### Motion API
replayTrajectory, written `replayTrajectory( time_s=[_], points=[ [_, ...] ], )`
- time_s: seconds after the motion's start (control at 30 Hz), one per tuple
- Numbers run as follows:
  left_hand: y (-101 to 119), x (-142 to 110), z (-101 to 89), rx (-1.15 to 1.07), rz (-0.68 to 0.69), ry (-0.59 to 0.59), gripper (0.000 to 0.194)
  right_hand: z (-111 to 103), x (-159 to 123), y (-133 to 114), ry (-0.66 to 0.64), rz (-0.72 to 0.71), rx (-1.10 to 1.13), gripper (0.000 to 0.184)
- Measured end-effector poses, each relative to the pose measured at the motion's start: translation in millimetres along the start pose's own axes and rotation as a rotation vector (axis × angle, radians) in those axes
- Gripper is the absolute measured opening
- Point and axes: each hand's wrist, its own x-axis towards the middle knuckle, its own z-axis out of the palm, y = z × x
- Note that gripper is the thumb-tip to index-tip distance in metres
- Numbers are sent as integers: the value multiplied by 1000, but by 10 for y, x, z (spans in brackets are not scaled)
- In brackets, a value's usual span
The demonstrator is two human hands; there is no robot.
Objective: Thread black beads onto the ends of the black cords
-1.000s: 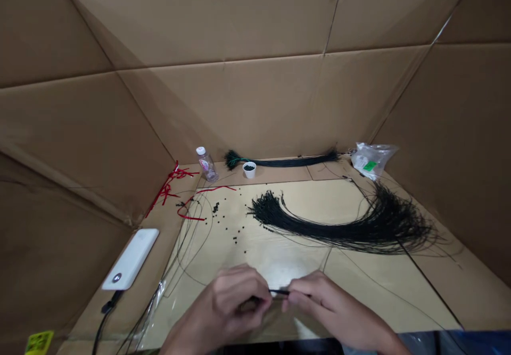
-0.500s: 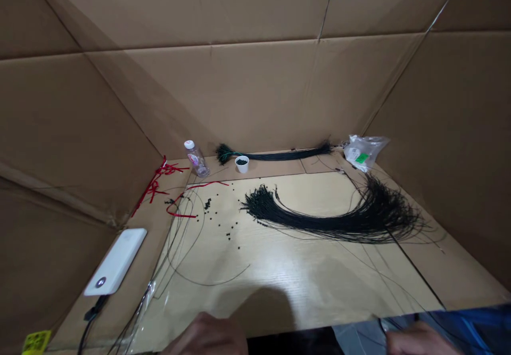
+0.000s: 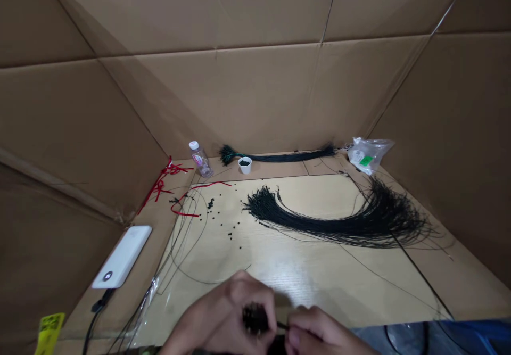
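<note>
Looks like a workshop craft bench: brown folded cardboard walls (image 3: 263,94) box in a pale wood-grain tabletop (image 3: 303,270) with a thick curved black cord bundle (image 3: 319,229) and tiny round black beads (image 3: 210,204).

Matt, creased brown cardboard is seen in the tall walls (image 3: 255,94). The pale, wood-look counter (image 3: 315,275) is finished smooth, with glossy glare. Crinkled, shiny plastic is seen in the clear bag (image 3: 369,156); smooth, see-through plastic in the white-capped bottle (image 3: 203,165). The white rectangular device (image 3: 124,255) is smooth-cased. A wiry, rough-ended texture is shown by the curved black strand bundle (image 3: 327,229).
</note>
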Motion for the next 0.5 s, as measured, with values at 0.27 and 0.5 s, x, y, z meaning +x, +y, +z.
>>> replayTrajectory(
  time_s=[0.27,0.5],
  points=[
    [-556,459,-178,97,-12,178,14,-163,168,226,214,-5,323,74],
    [-1177,886,-236,617,-32,294,8,-350,127,48,408,-51,390,69]
  ],
)
